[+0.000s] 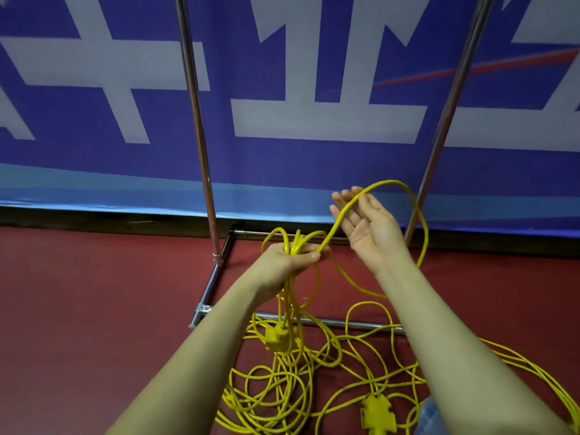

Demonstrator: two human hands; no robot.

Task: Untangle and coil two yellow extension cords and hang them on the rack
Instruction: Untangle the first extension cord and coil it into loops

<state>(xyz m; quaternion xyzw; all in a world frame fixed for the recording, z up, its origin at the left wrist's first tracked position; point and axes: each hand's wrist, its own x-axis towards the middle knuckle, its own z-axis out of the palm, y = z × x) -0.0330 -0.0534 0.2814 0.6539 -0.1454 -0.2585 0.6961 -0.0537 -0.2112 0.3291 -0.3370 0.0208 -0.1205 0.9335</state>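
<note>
The left hand (290, 257), at the centre of the frame, is curled tight round a bunch of yellow cord loops (293, 243), thumb laid across the front; several short loops stick up above the fist and longer strands hang down below it toward the floor. The right hand (365, 222), a little higher and to the right, is spread wide with the palm facing up and the fingers straight. One strand of the cord (345, 211) lies across its fingers without being gripped. From there the strand arcs up and over to the right in a big loop, drops behind the wrist, and swings back toward the lower centre.

The rest of the yellow extension cords (314, 381) lies in a loose, overlapping tangle on the red floor (94, 309) in the lower middle of the frame, spreading out to the lower right corner. A yellow socket block (276, 337) hangs among the strands just below the left hand, and a second yellow block (378, 411) sits on the floor near the bottom edge.

The rack (201, 146) stands behind the hands: two shiny metal uprights rising from a rectangular base frame on the floor, part of the tangle draped over its near bar. Behind it hangs a blue banner (314, 158) with large white shapes.
</note>
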